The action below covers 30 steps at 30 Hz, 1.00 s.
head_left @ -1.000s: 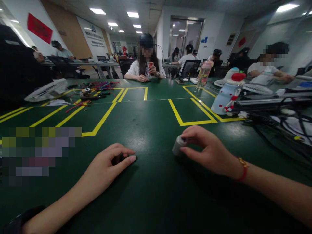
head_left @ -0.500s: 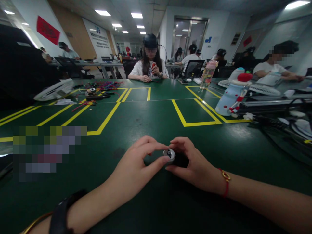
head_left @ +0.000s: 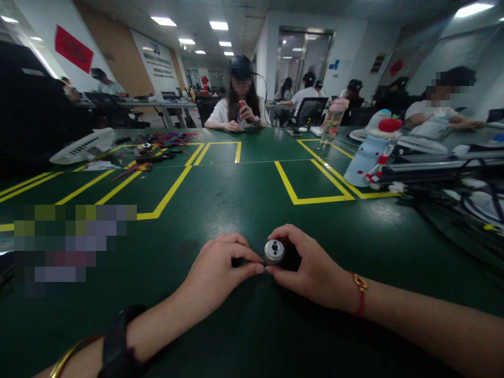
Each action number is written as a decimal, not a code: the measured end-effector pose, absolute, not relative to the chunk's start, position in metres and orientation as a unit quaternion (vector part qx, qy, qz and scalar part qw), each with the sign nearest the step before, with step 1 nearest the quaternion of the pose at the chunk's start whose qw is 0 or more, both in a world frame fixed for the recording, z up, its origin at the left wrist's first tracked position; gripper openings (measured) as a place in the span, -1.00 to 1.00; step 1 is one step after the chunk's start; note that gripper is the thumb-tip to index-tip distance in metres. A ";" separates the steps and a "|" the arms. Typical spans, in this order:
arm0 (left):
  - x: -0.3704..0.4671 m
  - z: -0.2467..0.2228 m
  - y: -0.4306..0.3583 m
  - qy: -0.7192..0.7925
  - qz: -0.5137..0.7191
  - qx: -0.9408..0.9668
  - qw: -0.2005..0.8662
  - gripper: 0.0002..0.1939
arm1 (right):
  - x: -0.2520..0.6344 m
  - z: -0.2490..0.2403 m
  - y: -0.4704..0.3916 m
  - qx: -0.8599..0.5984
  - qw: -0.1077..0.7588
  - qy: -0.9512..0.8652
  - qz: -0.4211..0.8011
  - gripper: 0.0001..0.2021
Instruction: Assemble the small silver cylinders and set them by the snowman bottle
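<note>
A small grey metal cylinder (head_left: pixel 274 253), with a dark centre hole and smaller dark holes in its flat top, stands upright on the green table. My right hand (head_left: pixel 305 265) curves round it from the right, index finger at the far side and thumb at the near side. My left hand (head_left: pixel 228 262) is at the cylinder's left, low over the tabletop, thumb and index fingertips drawn together in a pinch. Anything between those fingertips is too small to make out. The left fingertips lie close by the cylinder's base; whether they touch it I cannot tell.
Yellow tape outlines (head_left: pixel 323 201) mark the green tabletop (head_left: pixel 220 210). Wires and parts (head_left: pixel 147 152) lie back left beside a white fan (head_left: pixel 84 147). A blue bottle (head_left: pixel 360 163), a pink-lidded bottle (head_left: pixel 334 121) and black cables (head_left: pixel 452 205) are right. A person (head_left: pixel 240 105) sits opposite.
My left fingers have come off the cylinder's top and moved down and left, closing to a pinch. The top with its holes now shows fully. My right hand stays round the cylinder.
</note>
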<state>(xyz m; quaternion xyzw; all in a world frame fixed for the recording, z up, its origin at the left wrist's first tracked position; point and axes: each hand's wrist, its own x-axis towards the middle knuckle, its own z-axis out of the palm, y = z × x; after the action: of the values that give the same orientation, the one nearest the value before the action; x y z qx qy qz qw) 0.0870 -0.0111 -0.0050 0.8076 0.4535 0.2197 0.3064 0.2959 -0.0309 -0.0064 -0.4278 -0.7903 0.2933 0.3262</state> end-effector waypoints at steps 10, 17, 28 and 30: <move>0.023 0.011 -0.008 0.550 0.214 0.748 0.303 -0.69 | 0.439 0.014 0.021 -0.696 0.359 -0.618 0.060 -0.50; 0.002 -0.004 -0.002 0.567 0.236 0.729 0.302 -0.69 | 0.510 0.008 0.032 -0.815 0.283 -0.495 -0.099 -0.34; 0.003 -0.007 -0.005 0.570 0.232 0.737 0.278 -0.70 | 0.287 0.006 -0.021 -0.434 0.195 -0.875 0.089 -0.78; 0.003 -0.006 -0.005 0.571 0.233 0.736 0.279 -0.70 | 0.299 0.012 -0.013 -0.454 0.205 -0.864 0.074 -0.80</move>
<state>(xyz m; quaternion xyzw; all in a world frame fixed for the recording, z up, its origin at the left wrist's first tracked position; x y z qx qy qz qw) 0.0035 -0.0051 -0.0064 0.7361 0.5708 0.2329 0.2795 0.2992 -0.0130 0.0123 -0.4542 -0.8638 0.0737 0.2053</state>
